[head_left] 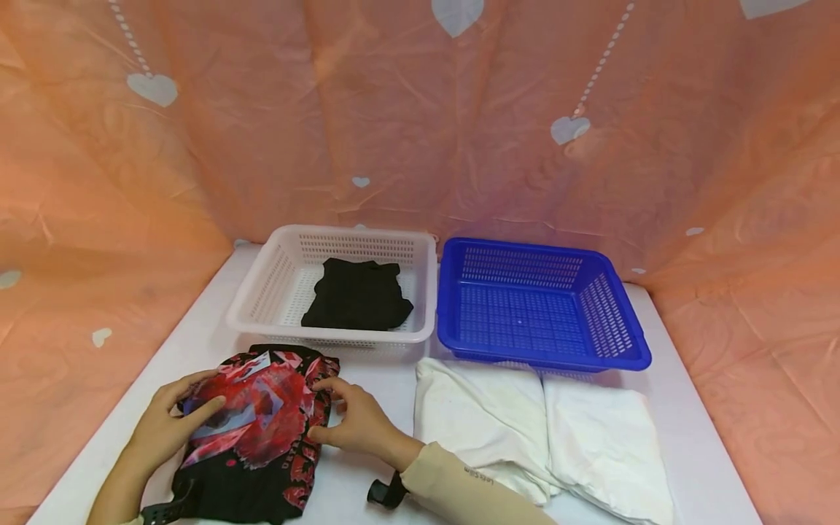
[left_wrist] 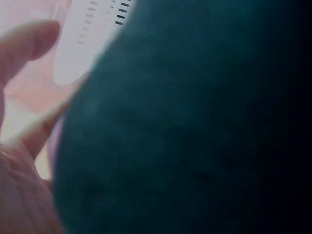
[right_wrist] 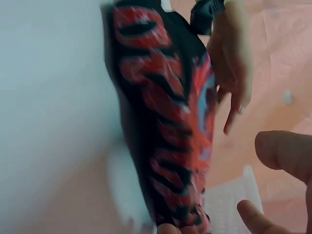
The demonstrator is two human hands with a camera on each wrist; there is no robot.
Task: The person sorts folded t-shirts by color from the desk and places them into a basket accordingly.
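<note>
A folded black garment with a red and blue flower-like print (head_left: 262, 415) lies on the table at the front left. My left hand (head_left: 167, 419) is at its left side, thumb and fingers spread over the edge. At the right edge is my right hand (head_left: 357, 419), fingers slightly bent and thumb apart from them. Red lettering runs down the garment (right_wrist: 163, 112) in the right wrist view, where fingertips touch its far end. A dark blurred surface hides most of the left wrist view, leaving part of the left hand (left_wrist: 24, 195) visible.
Behind the garment stands a white basket (head_left: 262, 321) with a folded black cloth (head_left: 357, 295) inside. A blue basket (head_left: 545, 357) sits to its right. Two folded white cloths (head_left: 482, 419) (head_left: 604, 445) lie in front of the blue basket. An orange curtain (head_left: 407, 109) surrounds the table.
</note>
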